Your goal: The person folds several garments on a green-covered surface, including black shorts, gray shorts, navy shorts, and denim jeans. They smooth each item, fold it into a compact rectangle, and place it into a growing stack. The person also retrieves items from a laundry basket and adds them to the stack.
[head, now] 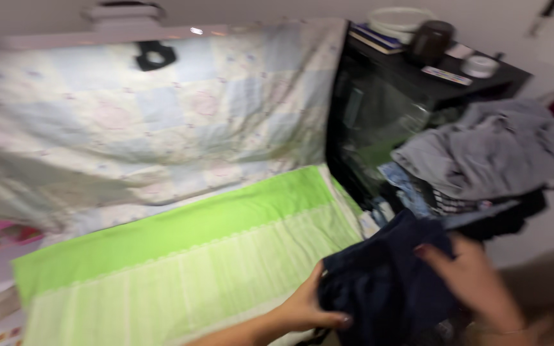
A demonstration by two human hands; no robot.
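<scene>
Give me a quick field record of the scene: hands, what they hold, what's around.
left hand: grips the dark navy garment at its lower left edge
right hand: on the garment's right side
surface: green striped sheet, with a patchwork quilt behind it
right of the hands: clothes pile, grey piece on top
behind the pile: black cabinet
image: motion-blurred

No clear pkgs, labels, signs or screens; too blurred to pick any out

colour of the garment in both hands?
Dark navy garment, plain as far as the blurred head view shows.
</scene>
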